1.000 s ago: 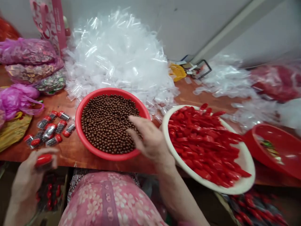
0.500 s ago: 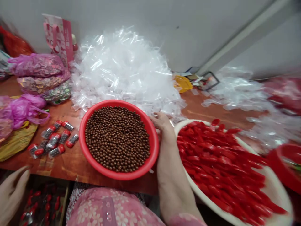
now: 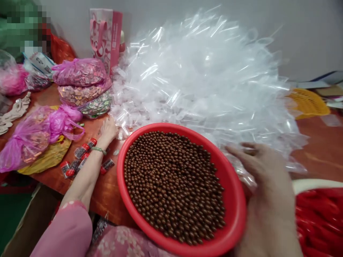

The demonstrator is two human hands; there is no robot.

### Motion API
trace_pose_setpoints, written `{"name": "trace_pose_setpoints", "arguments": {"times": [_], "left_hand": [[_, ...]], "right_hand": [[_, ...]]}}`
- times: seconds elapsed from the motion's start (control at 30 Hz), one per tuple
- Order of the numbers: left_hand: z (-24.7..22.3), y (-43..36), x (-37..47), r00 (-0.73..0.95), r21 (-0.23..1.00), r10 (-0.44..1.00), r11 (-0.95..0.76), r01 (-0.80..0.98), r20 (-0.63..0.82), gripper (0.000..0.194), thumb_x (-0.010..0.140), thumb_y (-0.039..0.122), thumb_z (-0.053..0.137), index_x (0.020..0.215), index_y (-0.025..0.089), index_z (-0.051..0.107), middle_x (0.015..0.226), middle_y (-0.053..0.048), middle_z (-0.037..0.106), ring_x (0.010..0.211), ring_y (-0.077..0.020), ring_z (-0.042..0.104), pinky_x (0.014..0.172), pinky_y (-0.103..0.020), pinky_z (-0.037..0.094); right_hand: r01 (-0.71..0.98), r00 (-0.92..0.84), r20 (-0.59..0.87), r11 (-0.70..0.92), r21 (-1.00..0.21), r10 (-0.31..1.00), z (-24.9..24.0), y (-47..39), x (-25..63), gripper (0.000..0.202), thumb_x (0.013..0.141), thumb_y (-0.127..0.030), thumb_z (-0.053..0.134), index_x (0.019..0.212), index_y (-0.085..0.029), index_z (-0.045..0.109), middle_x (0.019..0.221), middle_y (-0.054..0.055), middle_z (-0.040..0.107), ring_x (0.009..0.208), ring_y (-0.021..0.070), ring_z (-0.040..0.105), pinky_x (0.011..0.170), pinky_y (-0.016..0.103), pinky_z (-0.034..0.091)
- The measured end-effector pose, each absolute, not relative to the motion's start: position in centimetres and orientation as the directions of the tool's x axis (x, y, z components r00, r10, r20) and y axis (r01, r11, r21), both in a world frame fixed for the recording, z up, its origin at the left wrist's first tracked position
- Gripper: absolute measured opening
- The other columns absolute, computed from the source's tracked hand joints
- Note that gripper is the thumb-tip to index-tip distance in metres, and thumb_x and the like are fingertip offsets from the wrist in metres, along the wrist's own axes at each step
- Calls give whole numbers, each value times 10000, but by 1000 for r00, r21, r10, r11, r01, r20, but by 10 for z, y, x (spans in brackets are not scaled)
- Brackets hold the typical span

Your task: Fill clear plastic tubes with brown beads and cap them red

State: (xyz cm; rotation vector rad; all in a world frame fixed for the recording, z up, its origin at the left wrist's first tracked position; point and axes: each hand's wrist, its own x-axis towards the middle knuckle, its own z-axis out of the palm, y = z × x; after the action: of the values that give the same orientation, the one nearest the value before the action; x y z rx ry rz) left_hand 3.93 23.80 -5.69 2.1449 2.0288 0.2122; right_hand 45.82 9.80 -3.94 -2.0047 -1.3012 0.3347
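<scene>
My left hand (image 3: 108,128), a green bracelet at its wrist, reaches over the table beside the front left edge of a heap of clear plastic containers (image 3: 198,75). Its fingers are too indistinct to tell whether they hold anything. Under that forearm lie several small filled containers (image 3: 73,166) with red caps. A red bowl (image 3: 235,214) full of small brown balls (image 3: 174,185) stands at the table's front edge, slightly tilted. Blurred, my right hand (image 3: 264,164) is just right of its rim, thumb and finger apart. A clear plastic piece (image 3: 242,173) lies between hand and bowl.
Tied pink bags (image 3: 80,73) of small packets are stacked at left, near a pink-and-white gift bag (image 3: 103,35). Behind the right hand sits a yellow basket (image 3: 308,101). A white tub (image 3: 308,185) of red plastic pieces (image 3: 320,217) fills the lower right.
The view has swung left and come closer to the bowl. My left hand has gone from the lower left, off the table, to behind the capped containers. My right hand remains beside the bowl.
</scene>
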Motion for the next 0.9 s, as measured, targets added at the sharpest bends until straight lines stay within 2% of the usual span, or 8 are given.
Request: {"name": "trace_pose_setpoints", "arguments": {"times": [0.07,0.17,0.3,0.53,0.6,0.67,0.77,0.9], "left_hand": [[-63,249,36,79,209,996,-71,975,-33,338,866,225,499,1156,52,529,1213,-240,575,1145,-325,528,966,-417,409],[-68,256,34,128,183,991,-118,976,-44,298,868,202,482,1131,82,552,1220,-212,579,1155,-304,518,989,-395,385],[-68,251,36,164,168,985,-153,974,-58,316,881,222,460,1138,69,563,1211,-227,593,1151,-321,524,964,-400,392],[-55,230,18,209,264,976,-187,946,-56,330,904,347,457,1064,120,635,1073,-159,687,1001,-267,615,873,-342,445],[-47,222,9,174,344,985,-160,925,-10,370,906,380,439,1042,116,660,1041,-151,700,979,-259,624,869,-342,457],[-38,211,3,101,540,993,-116,833,58,424,894,408,451,1133,116,644,1034,-127,703,916,-229,634,818,-323,482],[-22,183,5,53,834,994,-109,541,96,533,857,441,541,1310,161,559,928,-55,695,701,-148,603,650,-258,484],[1,136,30,283,860,953,-231,455,106,464,868,405,590,1274,181,609,777,-8,660,612,-110,557,606,-232,467]], "right_hand": [[615,584,140,-323,-719,799,-20,91,442,388,637,-551,774,839,-271,597,583,57,604,449,202,531,450,392,400],[572,438,187,-112,-813,879,5,80,407,501,665,-551,768,1081,-306,636,753,69,658,623,232,628,569,419,499],[642,119,207,84,-762,971,19,68,364,447,733,-572,716,1064,-282,640,811,37,671,670,225,647,628,417,550],[680,-68,181,178,-711,981,2,63,344,439,760,-438,734,1094,-185,605,972,68,700,861,227,676,757,377,553],[737,-134,160,207,-643,978,5,62,347,344,775,-405,726,1019,-181,633,923,55,693,814,209,665,736,349,541],[808,-197,109,224,-545,974,12,62,349,291,800,-374,706,1008,-178,650,929,57,685,818,198,655,741,325,527],[928,-249,-78,215,-304,965,24,62,349,241,846,-316,650,1035,-167,671,978,84,670,893,218,647,799,324,504],[978,-211,-291,203,-55,933,30,65,335,184,865,-245,586,981,-141,683,986,113,648,922,248,642,799,332,485]]}}
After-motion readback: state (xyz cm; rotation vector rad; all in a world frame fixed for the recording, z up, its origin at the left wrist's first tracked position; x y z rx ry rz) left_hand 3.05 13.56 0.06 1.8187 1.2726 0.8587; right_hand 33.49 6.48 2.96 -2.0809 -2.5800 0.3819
